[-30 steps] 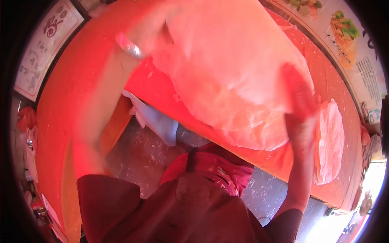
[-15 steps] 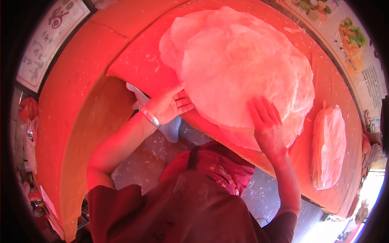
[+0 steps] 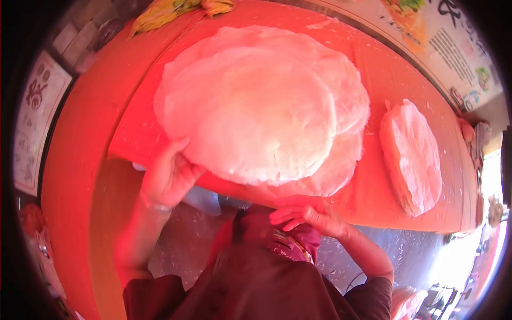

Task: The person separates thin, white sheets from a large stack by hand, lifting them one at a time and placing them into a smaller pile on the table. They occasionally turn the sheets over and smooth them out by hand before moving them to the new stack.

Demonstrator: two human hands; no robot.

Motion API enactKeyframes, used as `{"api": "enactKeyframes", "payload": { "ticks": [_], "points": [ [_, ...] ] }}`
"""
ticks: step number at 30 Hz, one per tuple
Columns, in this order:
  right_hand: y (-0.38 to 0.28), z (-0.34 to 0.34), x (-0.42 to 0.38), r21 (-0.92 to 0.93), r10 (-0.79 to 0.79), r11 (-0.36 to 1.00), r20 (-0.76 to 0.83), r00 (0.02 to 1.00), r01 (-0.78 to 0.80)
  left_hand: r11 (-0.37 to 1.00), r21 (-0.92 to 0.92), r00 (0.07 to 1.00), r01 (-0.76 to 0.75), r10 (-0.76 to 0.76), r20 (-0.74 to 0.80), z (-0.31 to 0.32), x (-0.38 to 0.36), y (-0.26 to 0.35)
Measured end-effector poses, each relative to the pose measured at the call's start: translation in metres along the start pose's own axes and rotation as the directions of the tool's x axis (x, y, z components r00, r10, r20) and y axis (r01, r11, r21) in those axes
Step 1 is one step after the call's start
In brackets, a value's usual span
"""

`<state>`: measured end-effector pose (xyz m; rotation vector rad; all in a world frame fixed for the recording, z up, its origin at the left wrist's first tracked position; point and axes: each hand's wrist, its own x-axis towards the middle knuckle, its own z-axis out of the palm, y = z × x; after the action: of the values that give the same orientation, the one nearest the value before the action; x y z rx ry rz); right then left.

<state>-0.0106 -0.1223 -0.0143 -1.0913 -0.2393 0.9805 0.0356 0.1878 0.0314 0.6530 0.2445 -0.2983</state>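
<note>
Left hand (image 3: 168, 178), thumb parted from fingers, sits at the edge of pale stacked sheets (image 3: 250, 112) just beyond, grip unclear; right hand (image 3: 312, 216), fingers loose, hangs empty. Apparently arranging; next likely calls for gentle edge handling.

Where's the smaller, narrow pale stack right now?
In the head view, the narrow stack lies on the right side of the red table, right of the large round sheets, with a gap between.
</note>
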Motion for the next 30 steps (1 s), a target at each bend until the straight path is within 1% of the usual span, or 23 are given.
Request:
{"api": "enactKeyframes", "payload": {
  "ticks": [1, 2, 3, 4, 6, 7, 8, 9, 10, 11, 13, 14, 17, 19, 20, 22, 23, 24, 25, 27, 28, 29, 30],
  "points": [
    [0.006, -0.004, 0.000, 0.163, -0.076, 0.983, -0.081, 0.994, 0.088, 0.997, -0.071, 0.998, 0.043, -0.039, 0.052, -0.003, -0.004, -0.003],
    [0.011, -0.005, 0.003, 0.315, -0.138, 0.931, -0.171, 0.976, 0.186, 0.986, -0.140, 0.992, 0.092, -0.077, 0.104, -0.011, -0.010, -0.005],
    [0.017, -0.009, 0.005, 0.448, -0.183, 0.846, -0.264, 0.947, 0.288, 0.968, -0.208, 0.982, 0.144, -0.113, 0.154, -0.019, -0.015, -0.007],
    [0.022, -0.025, 0.005, 0.576, -0.250, 0.740, -0.245, 0.937, 0.348, 0.963, -0.225, 0.984, 0.150, -0.124, 0.126, -0.028, -0.020, -0.009],
    [0.007, -0.033, 0.008, 0.511, -0.235, 0.740, -0.413, 0.880, 0.438, 0.953, -0.259, 0.987, 0.159, -0.147, 0.065, -0.045, -0.028, -0.015],
    [-0.002, -0.035, 0.011, 0.474, -0.228, 0.741, -0.490, 0.842, 0.476, 0.956, -0.237, 0.985, 0.173, -0.164, 0.056, -0.053, -0.031, -0.020],
    [-0.011, -0.034, 0.016, 0.520, -0.253, 0.698, -0.465, 0.848, 0.493, 0.959, -0.216, 0.983, 0.185, -0.179, 0.048, -0.061, -0.034, -0.026],
    [-0.009, -0.038, 0.021, 0.449, -0.251, 0.735, -0.516, 0.819, 0.508, 0.961, -0.196, 0.980, 0.197, -0.193, 0.039, -0.069, -0.036, -0.031],
    [-0.004, -0.046, 0.028, 0.374, -0.252, 0.769, -0.567, 0.784, 0.518, 0.976, -0.121, 0.983, 0.183, -0.178, 0.053, -0.078, -0.035, -0.036],
    [-0.003, -0.050, 0.033, 0.297, -0.257, 0.799, -0.619, 0.742, 0.524, 0.981, -0.131, 0.990, 0.142, -0.141, 0.015, -0.084, -0.035, -0.037],
    [-0.015, -0.043, 0.035, 0.151, -0.312, 0.846, -0.637, 0.705, 0.511, 0.986, -0.144, 0.995, 0.084, -0.091, -0.039, -0.091, -0.028, -0.038],
    [-0.023, -0.041, 0.034, 0.072, -0.342, 0.860, -0.653, 0.676, 0.505, 0.982, -0.171, 0.997, 0.077, -0.077, 0.002, -0.093, -0.021, -0.037],
    [-0.042, -0.046, 0.027, -0.097, -0.495, 0.827, -0.594, 0.634, 0.554, 0.992, -0.115, 0.998, 0.052, -0.055, -0.020, -0.096, -0.006, -0.030],
    [-0.061, -0.046, 0.012, -0.173, -0.559, 0.800, -0.563, 0.609, 0.574, 0.999, -0.038, 1.000, 0.025, -0.025, 0.003, -0.089, -0.001, -0.028],
    [-0.071, -0.048, 0.003, -0.207, -0.585, 0.789, -0.539, 0.605, 0.578, 1.000, -0.005, 1.000, 0.000, 0.000, 0.009, -0.082, 0.001, -0.026],
    [-0.087, -0.058, -0.020, -0.277, -0.634, 0.756, -0.535, 0.559, 0.592, 0.995, 0.097, 0.998, -0.014, 0.009, 0.057, -0.054, 0.012, -0.019],
    [-0.096, -0.063, -0.032, -0.309, -0.656, 0.740, -0.527, 0.540, 0.597, 0.989, 0.145, 0.997, -0.029, 0.018, 0.078, -0.035, 0.018, -0.015],
    [-0.110, -0.064, -0.051, -0.359, -0.657, 0.743, -0.548, 0.518, 0.564, 0.978, 0.186, 0.994, -0.096, 0.083, 0.075, 0.000, 0.026, -0.019],
    [-0.122, -0.066, -0.071, -0.406, -0.659, 0.746, -0.566, 0.495, 0.528, 0.970, 0.216, 0.988, -0.114, 0.087, 0.131, 0.023, 0.040, -0.019],
    [-0.136, -0.084, -0.109, -0.353, -0.714, 0.672, -0.540, 0.445, 0.651, 0.957, 0.262, 0.973, -0.124, 0.066, 0.219, 0.076, 0.070, -0.024],
    [-0.143, -0.105, -0.133, -0.464, -0.745, 0.651, -0.542, 0.388, 0.601, 0.954, 0.278, 0.967, -0.113, 0.041, 0.253, 0.109, 0.085, -0.032],
    [-0.148, -0.124, -0.159, -0.566, -0.774, 0.625, -0.538, 0.333, 0.538, 0.946, 0.282, 0.879, -0.161, 0.008, 0.476, 0.137, 0.096, -0.045],
    [-0.156, -0.132, -0.185, -0.571, -0.778, 0.612, -0.562, 0.283, 0.548, 0.945, 0.275, 0.804, -0.175, -0.024, 0.594, 0.160, 0.111, -0.058]
  ]
}}
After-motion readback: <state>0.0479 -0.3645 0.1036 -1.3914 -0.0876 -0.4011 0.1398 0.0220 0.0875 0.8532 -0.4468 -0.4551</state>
